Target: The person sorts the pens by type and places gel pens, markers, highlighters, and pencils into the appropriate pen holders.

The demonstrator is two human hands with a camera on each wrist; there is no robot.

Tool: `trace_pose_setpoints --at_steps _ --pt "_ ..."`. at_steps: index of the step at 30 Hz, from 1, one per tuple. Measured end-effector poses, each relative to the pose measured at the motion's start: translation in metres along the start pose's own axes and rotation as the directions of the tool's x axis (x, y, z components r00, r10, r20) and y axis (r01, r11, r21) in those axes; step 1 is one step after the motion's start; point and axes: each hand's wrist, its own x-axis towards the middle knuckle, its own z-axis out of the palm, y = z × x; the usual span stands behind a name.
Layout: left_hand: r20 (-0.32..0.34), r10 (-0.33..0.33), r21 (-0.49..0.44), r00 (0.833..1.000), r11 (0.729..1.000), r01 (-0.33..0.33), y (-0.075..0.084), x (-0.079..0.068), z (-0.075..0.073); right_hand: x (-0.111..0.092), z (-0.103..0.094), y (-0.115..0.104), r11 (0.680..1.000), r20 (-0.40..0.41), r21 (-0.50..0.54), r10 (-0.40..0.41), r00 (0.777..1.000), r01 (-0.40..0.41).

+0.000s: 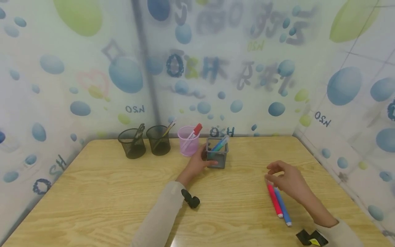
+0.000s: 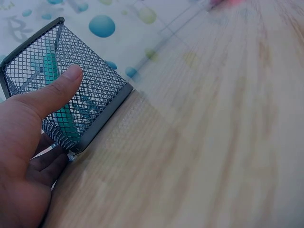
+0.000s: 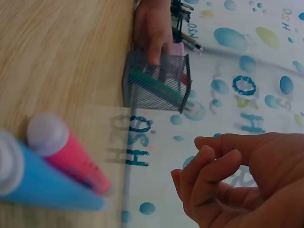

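My left hand (image 1: 197,160) grips a square grey mesh pen holder (image 1: 217,159). Its thumb lies along the front side in the left wrist view, and the other fingers are partly hidden behind and below the mesh. A blue-green marker (image 1: 219,144) leans inside the holder. Above the table at the right is my right hand (image 1: 287,178), its fingers loosely bent and nothing between them in the right wrist view. Just below it, a pink-red marker (image 1: 274,201) and a blue marker (image 1: 283,207) lie side by side on the wood.
Left of the grey holder stand a pink mesh cup (image 1: 189,145) with a red-capped marker (image 1: 197,129) and two black mesh cups, one (image 1: 161,145) with pencils, the other (image 1: 134,149) with a dark item. A patterned wall (image 1: 197,96) borders the wooden table (image 1: 108,199) at the back.
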Motion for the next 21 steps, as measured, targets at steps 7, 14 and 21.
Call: trace_pose_setpoints --at_steps 7,14,21 --pt "-0.006 0.001 0.015 1.0 1.0 -0.001 0.0 -0.001 0.0 0.004 0.003 0.017 0.997 0.024 -0.06 0.049 0.999 -0.047" --pt "-0.011 0.012 0.012 1.0 1.0 -0.012 0.0 0.0 0.001 0.007 0.008 0.026 0.994 0.044 -0.084 0.08 0.996 -0.076" --pt "-0.007 0.025 0.012 1.0 1.0 -0.025 -0.001 0.0 0.0 0.008 0.015 0.027 0.995 0.057 -0.07 0.081 0.995 -0.077"
